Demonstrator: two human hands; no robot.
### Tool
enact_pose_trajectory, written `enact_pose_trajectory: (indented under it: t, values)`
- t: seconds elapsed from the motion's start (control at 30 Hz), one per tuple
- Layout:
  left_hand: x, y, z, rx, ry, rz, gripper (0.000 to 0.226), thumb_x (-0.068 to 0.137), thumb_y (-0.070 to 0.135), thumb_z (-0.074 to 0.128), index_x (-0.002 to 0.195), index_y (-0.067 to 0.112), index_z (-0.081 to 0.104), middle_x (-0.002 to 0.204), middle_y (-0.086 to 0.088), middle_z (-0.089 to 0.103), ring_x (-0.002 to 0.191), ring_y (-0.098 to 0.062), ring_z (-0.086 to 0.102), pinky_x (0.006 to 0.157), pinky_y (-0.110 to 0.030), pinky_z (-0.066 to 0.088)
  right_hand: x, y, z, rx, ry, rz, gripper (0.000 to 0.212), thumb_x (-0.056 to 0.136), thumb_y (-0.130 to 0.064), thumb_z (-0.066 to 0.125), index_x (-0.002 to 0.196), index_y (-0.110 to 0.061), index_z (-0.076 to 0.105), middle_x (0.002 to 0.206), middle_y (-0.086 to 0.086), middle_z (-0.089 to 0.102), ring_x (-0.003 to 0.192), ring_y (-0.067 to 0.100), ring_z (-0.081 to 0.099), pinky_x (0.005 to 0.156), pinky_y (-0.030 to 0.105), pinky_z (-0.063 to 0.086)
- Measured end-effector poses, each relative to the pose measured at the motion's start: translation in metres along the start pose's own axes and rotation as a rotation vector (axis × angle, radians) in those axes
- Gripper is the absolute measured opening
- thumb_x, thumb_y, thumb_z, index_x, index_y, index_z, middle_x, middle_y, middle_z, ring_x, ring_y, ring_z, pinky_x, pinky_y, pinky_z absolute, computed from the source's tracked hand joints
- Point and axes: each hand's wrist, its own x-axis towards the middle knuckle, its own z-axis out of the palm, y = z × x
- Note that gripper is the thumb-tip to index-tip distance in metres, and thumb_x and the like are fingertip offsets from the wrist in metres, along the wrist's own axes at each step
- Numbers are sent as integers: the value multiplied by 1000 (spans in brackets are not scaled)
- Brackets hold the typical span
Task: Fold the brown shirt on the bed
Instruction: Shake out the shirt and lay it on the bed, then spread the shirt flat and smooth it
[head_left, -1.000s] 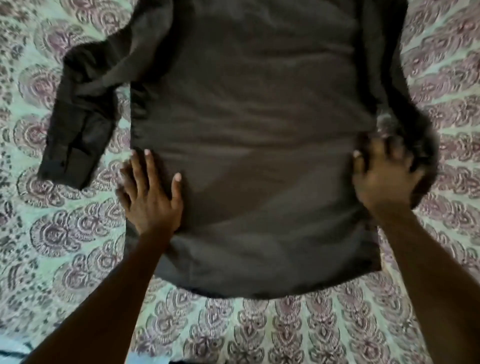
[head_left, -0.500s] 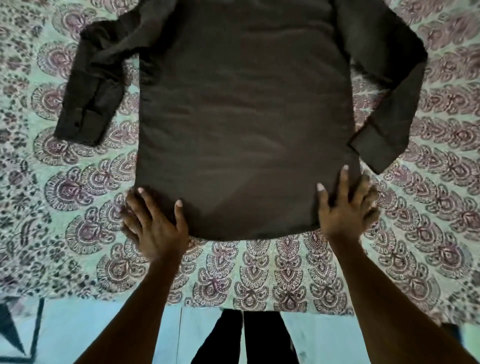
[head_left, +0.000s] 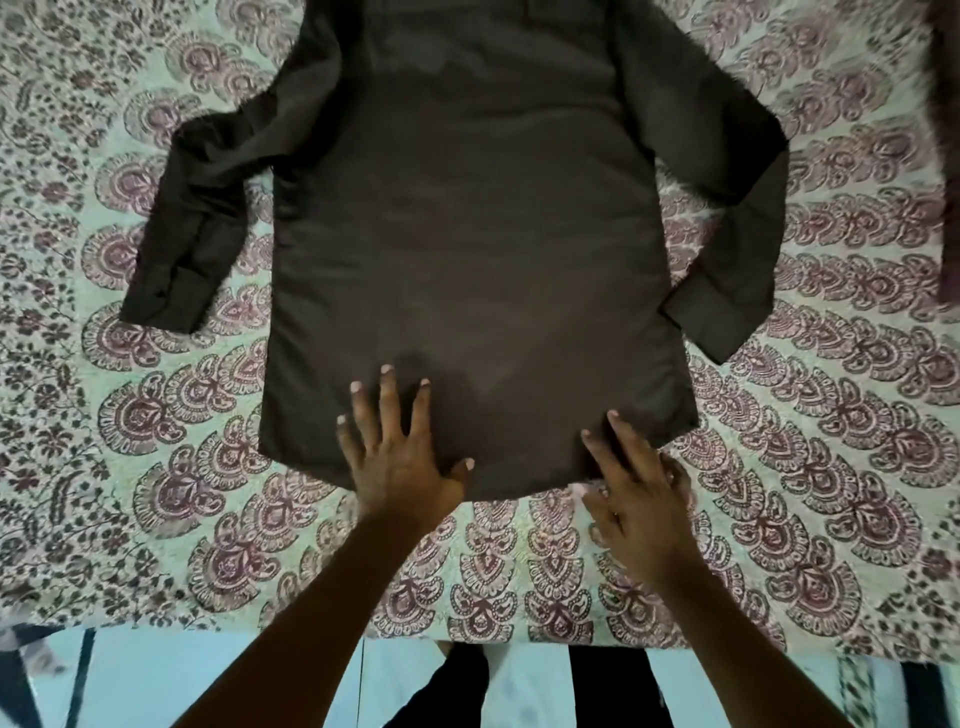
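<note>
Bed: patterned bedspread (head_left: 156, 415) under everything.
Brown shirt (head_left: 467, 234): spread flat, hem nearest the fingers, both sleeves lying out to the sides.
Left hand (head_left: 400, 462): fingers (head_left: 387, 400) splayed wide, palm down on the fabric above the hem, gripping nothing.
Right hand (head_left: 639, 493): fingers spread, tips on the hem's right corner; whether the blurred outer fingers pinch the edge is unclear.

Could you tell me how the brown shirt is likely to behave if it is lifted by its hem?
The brown shirt would probably drape limply: its left sleeve lies creased and bent on the bedspread. It looks thin and light, lying nearly flat under the left hand. The sleeves would likely trail, since both lie loose beside the body.
</note>
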Motion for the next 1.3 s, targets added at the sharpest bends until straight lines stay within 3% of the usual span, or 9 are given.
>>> enact_pose_trajectory:
  t: [0.23,0.37,0.6,0.73,0.87,1.0,1.1,1.2,1.3]
  values:
    - [107,152,0,-202,26,425,68,98,40,56,158,23,30,171,4,16,158,-22,11,120,-52,28,120,78,-65,178,375,476,64,93,-60,54,147,-27,43,159,16,26,142,41,29,107,67,32]
    - [187,239,-13,-243,25,443,71,96,29,61,158,20,29,168,-1,22,153,-26,22,118,-50,31,206,119,-106,376,277,816,99,84,-64,69,159,-21,20,158,27,22,141,49,27,108,66,31]
    - [281,335,-41,-339,86,272,70,83,21,62,147,0,44,146,-25,45,135,-46,42,115,-55,36,259,228,-182,1104,251,758,18,85,5,65,85,-10,76,78,12,73,72,28,69,68,31,49]
    - [297,379,-55,-132,211,195,58,87,32,68,140,15,49,139,-19,39,124,-43,40,101,-57,41,265,307,-242,1659,208,765,25,91,3,60,110,-11,69,93,12,77,78,25,74,66,32,60]
    - [330,406,-57,-153,266,211,60,85,38,67,138,18,48,151,-9,34,137,-39,34,107,-59,35,296,360,-281,1534,3,887,20,100,-32,56,95,-17,68,82,7,73,63,20,71,60,29,60]
    - [363,417,-53,-111,135,242,72,87,46,65,151,33,37,164,2,27,151,-30,22,117,-60,21,341,379,-297,1096,-140,717,69,96,-71,38,121,-14,69,133,9,55,121,25,49,106,39,34]
    - [383,424,-54,-11,45,240,66,90,61,55,152,42,39,167,4,25,154,-25,19,119,-64,3,367,378,-303,1009,-183,660,73,81,-84,52,94,-15,73,108,9,71,100,26,64,103,42,46]
    - [387,425,-49,-72,102,234,74,82,74,38,148,41,46,166,5,29,152,-23,24,118,-66,3,389,389,-297,766,-68,622,72,87,-76,54,88,-6,71,94,14,71,90,31,69,85,36,49]
    - [378,414,-25,3,178,327,83,83,83,31,157,45,27,172,7,13,157,-24,15,117,-67,11,380,381,-278,338,231,536,66,98,-63,47,121,-3,62,128,25,57,123,39,56,98,42,48]
